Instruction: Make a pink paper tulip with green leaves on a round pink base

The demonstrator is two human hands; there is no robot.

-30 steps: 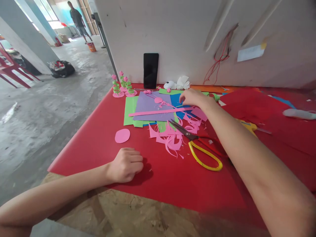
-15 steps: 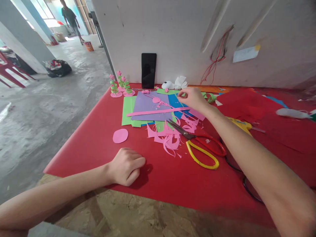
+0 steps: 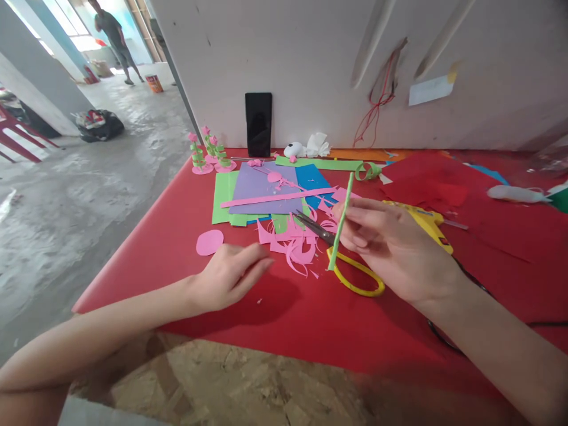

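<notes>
My right hand (image 3: 390, 245) pinches a thin green paper stick (image 3: 341, 219) and holds it nearly upright above the yellow-and-red handled scissors (image 3: 350, 269). My left hand (image 3: 231, 272) hovers just over the red table cover (image 3: 284, 319), fingers stretched toward the pile of pink paper scraps (image 3: 293, 242), holding nothing. A pink paper oval (image 3: 209, 242) lies just beyond the left hand. Farther back sit stacked green, purple and blue sheets (image 3: 261, 192) with a long pink strip (image 3: 277, 197) across them.
Three small pink-and-green paper flowers (image 3: 206, 154) stand at the back left. A black phone (image 3: 258, 123) leans on the wall. A yellow glue gun (image 3: 426, 222) and its cable lie right of my hand. A person (image 3: 110, 35) walks far off.
My right hand pulled back from the sheets toward me, now holding the green stick. My left hand lifted from a fist and stretched its fingers toward the scraps.
</notes>
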